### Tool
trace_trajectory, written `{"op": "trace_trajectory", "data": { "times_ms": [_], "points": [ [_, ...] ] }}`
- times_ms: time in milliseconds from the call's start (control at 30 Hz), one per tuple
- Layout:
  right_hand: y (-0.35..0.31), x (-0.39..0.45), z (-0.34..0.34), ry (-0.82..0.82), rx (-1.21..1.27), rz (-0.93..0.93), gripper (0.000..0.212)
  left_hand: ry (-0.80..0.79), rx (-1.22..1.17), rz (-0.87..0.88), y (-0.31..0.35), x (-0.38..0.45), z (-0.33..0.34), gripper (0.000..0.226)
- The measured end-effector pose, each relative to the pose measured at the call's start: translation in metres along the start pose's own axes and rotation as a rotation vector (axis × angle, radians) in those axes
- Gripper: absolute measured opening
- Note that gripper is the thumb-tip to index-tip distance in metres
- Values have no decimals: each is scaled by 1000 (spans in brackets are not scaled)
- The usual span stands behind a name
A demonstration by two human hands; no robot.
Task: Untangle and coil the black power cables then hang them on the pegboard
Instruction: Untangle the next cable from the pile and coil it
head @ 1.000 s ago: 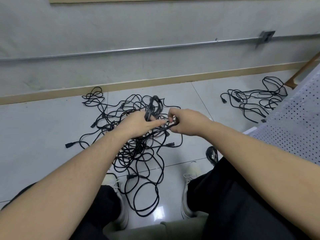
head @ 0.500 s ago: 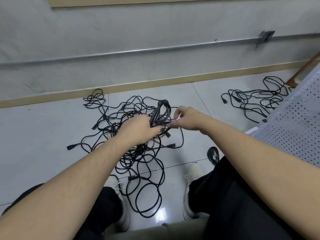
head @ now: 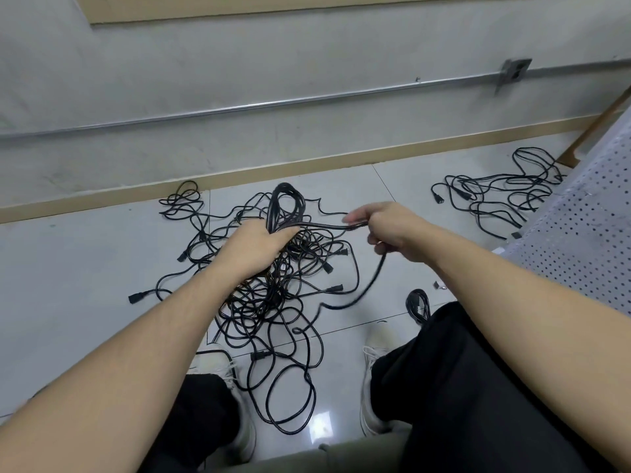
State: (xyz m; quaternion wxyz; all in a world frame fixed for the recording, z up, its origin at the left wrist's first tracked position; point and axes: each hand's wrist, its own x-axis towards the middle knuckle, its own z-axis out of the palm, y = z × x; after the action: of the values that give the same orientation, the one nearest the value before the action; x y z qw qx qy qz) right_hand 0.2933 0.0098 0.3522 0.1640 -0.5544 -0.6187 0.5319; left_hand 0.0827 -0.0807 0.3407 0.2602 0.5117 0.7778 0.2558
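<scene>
A big tangle of black power cables point(head: 273, 302) lies on the tiled floor between my feet and the wall. My left hand point(head: 254, 245) grips a partly wound coil point(head: 285, 206) whose loops stand up above the fist. From that coil one strand point(head: 327, 226) runs right into my right hand point(head: 386, 230), which holds it with curled fingers. The same cable drops below my right hand and trails down to the floor point(head: 368, 288). A white perforated pegboard point(head: 577, 240) lies at the right edge.
A second, smaller heap of black cables point(head: 498, 196) lies at the back right near the pegboard. A small coiled cable point(head: 418, 305) sits by my right knee. The wall with a metal conduit point(head: 273, 104) and a skirting strip closes the far side. My shoes stand beside the tangle.
My right hand has moved right and away from the left, drawing a length of cable out taut between them. The coil in my left hand has risen and stands more upright.
</scene>
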Motion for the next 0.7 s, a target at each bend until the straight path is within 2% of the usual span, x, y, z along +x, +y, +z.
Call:
{"op": "trace_trajectory", "data": {
  "times_ms": [100,167,233,333,433,600,700],
  "points": [
    [3,0,-1,16,-674,-184,42,-22,-77,-32,3,-3,3,52],
    [4,2,-1,38,-917,-260,26,-52,-127,-25,3,-5,1,49],
    [3,4,-3,98,-1010,-367,35,-108,-161,-11,0,-7,-2,46],
    [1,0,-10,167,-997,-586,44,-151,-190,-17,-6,-7,-6,48],
    [2,-8,-10,192,-830,-687,39,-154,-234,10,-10,-5,-10,53],
    [5,-5,0,167,-334,-619,37,-258,-148,83,-12,-5,-9,67],
    [3,-2,3,222,-257,-588,46,-296,-221,84,-13,-8,-8,74]
  ]
}}
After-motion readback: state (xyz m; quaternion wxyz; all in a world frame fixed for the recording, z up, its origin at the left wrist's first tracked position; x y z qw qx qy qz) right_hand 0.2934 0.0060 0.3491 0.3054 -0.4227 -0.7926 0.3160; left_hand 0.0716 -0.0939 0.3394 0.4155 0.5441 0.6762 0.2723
